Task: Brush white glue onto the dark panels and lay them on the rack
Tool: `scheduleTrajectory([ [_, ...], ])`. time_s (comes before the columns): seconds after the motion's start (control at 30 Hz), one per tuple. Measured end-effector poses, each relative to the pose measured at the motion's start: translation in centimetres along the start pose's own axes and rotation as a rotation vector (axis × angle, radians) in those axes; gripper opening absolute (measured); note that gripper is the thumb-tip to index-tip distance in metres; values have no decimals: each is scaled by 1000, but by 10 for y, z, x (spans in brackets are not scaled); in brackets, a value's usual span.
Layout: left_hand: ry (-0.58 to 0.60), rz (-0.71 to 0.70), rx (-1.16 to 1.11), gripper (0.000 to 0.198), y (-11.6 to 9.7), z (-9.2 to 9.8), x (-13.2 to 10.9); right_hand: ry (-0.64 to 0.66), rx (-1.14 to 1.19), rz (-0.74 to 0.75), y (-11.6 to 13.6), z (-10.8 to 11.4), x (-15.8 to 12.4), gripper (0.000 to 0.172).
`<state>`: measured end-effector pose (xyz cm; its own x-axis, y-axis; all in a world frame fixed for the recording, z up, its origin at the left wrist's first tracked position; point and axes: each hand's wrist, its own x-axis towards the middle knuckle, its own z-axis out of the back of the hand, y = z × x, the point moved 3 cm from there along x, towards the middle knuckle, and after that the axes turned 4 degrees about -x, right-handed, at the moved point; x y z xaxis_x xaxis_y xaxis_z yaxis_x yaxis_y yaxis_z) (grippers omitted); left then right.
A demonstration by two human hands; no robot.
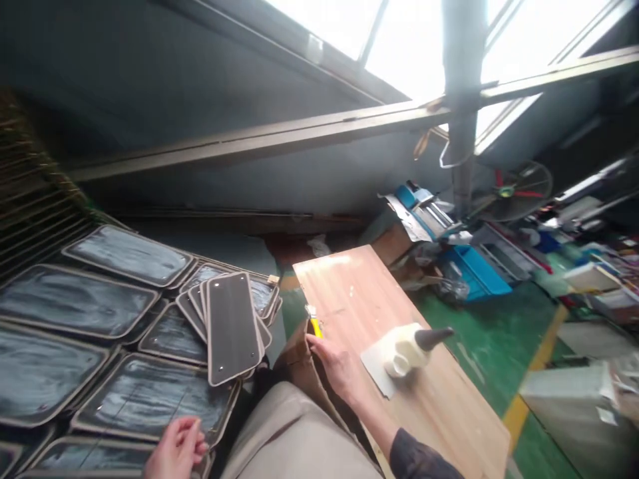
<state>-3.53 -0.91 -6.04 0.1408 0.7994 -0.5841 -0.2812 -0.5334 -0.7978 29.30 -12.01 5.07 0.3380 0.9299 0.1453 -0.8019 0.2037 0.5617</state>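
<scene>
My right hand (335, 364) grips a small brush (316, 326) by its yellow handle, at the near-left edge of a wooden board (344, 293). The brush's pale bristles point away from me. A cream plastic bottle (403, 349) with a dark nozzle lies on its side on a white piece (374, 372) on the board. Low at the left, my left hand (177, 449) is over dark panels with pale rims, its fingers curled together; whatever they may hold is hidden. Beyond it, a fanned stack of small dark panels (232, 326) rests on larger, white-smeared panels (144, 392).
A wire rack (34, 193) stands at the far left. Behind the board are a cardboard box (389, 236), a blue bin (476, 273) and a fan (519, 189) beside a post. Green floor (474, 346) with a yellow line runs along the right, near a pale box (566, 399).
</scene>
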Motion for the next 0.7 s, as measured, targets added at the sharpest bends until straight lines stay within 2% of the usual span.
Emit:
scheduleTrajectory([
  [0.17,-66,-60,149,51,-13,-17,47,-286,131,-369,-22,58,-72,32],
  [0.3,-21,-67,172,54,-16,-28,59,-550,375,-713,-56,91,-120,45],
  [0.37,20,-76,156,55,-18,-34,59,-605,359,-811,-74,109,-141,50],
  [0.53,-10,-86,123,55,-17,-40,60,-582,92,-882,-105,147,-186,54],
  [0.7,-25,-74,42,52,-12,-40,64,-436,-139,-864,-127,148,-200,53],
])
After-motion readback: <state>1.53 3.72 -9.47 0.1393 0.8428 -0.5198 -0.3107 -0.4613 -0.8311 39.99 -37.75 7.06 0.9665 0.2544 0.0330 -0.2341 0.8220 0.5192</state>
